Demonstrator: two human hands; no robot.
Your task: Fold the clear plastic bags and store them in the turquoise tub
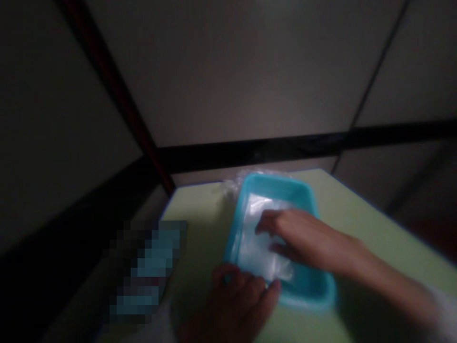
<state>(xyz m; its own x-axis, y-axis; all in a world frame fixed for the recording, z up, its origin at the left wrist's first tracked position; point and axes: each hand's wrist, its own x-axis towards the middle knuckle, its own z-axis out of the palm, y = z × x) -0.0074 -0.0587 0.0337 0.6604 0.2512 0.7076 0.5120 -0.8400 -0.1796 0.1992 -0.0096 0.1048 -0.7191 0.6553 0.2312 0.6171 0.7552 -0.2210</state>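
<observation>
Right of centre in the lower frame, a turquoise rectangular tray [280,186] sits on a yellow-green table [200,224], clear plastic film [252,247] lying inside. The right hand [291,233] is over the film, thumb and curled fingers spread apart. At bottom centre, the left hand [241,300] lays its fingers at the tray's near rim; whether they pinch it, I cannot tell.

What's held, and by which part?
Left hand holds the teal tray by its near rim; whether the right hand grips the clear plastic inside cannot be told.
</observation>
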